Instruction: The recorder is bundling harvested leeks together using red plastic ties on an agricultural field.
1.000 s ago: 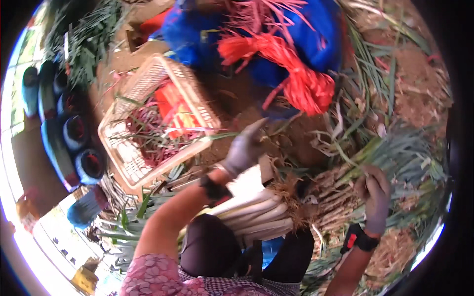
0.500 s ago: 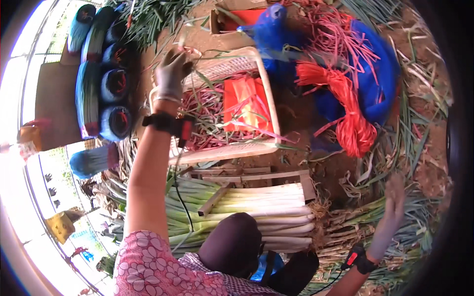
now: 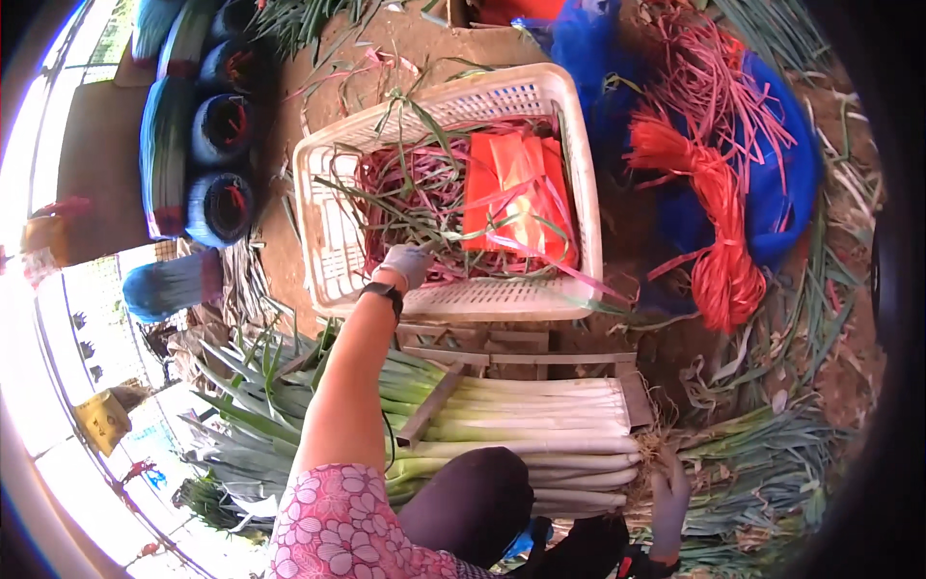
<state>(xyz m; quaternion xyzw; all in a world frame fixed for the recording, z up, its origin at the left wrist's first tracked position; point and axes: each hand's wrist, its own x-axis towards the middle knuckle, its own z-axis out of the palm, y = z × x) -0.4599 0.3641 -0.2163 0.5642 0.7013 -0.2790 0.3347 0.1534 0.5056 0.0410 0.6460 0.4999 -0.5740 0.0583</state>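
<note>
My left hand (image 3: 409,264), in a pale glove, reaches over the near wall of the white plastic basket (image 3: 453,314) to the pink strips (image 3: 439,188) inside. Its index finger is stretched out; the other fingers are partly hidden. Beside those strips lies a stack of orange-red plastic sheets (image 3: 511,183). A row of leeks (image 3: 540,405) rests between wooden slats in front of me, white ends to the right. At their roots (image 3: 648,463) is my right hand (image 3: 668,497), also gloved, its fingers extended alongside.
A bundle of red plastic strips (image 3: 714,232) lies on blue netting (image 3: 772,232) to the right. Rolled blue nets (image 3: 220,209) are stacked at the left beside a brown board (image 3: 101,183). More leeks and loose leaves (image 3: 762,463) cover the ground at the near right.
My left hand has come down from beyond the basket's far left corner to its near side. The right hand has moved left and nearer, to the leek roots. The view has shifted slightly.
</note>
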